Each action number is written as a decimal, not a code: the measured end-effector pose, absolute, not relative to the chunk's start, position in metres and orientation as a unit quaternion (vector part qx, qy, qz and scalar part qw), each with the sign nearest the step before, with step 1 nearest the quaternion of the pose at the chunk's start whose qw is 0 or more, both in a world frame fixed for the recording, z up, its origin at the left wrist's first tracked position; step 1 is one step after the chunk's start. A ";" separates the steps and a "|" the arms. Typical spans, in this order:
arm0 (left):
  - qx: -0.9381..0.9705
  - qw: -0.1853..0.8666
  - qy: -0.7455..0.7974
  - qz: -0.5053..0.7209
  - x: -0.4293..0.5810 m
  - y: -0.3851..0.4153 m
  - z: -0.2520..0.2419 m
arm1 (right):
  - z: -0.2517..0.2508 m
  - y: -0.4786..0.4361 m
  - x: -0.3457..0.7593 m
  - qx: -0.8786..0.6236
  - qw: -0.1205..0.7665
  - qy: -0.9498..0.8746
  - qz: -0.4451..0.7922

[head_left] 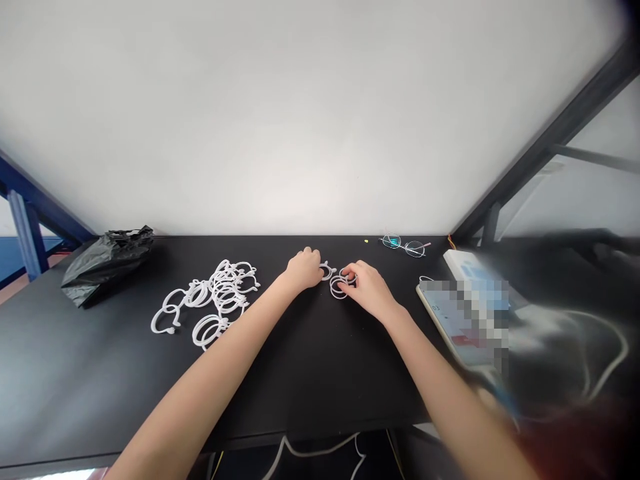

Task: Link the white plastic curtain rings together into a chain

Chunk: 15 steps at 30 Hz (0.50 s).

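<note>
My left hand (306,269) is curled down over the table, its fingertips closed at the edge of a white shower curtain ring (328,267). Just right of it, my right hand (369,287) pinches white shower curtain rings (339,294) between thumb and fingers. The fingers partly cover these rings, so their exact number is hard to tell. To the left lies a loose pile of white shower curtain rings (227,293), open loops with knobbed ends, some overlapping or linked.
The black table (310,373) meets a white wall. A crumpled black plastic bag (107,263) lies at the back left, eyeglasses (403,246) at the back right. A phone (450,320), a white box (473,267) and pale cables (585,320) are on the right.
</note>
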<state>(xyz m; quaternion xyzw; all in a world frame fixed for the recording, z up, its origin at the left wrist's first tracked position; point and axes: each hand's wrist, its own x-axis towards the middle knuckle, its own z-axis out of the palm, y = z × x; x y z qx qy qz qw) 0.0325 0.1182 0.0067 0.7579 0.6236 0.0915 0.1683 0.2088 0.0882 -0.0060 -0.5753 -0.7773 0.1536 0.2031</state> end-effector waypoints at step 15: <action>0.562 0.405 0.547 0.469 0.013 0.066 -0.004 | -0.011 0.095 0.215 -0.621 0.211 -0.727 0.201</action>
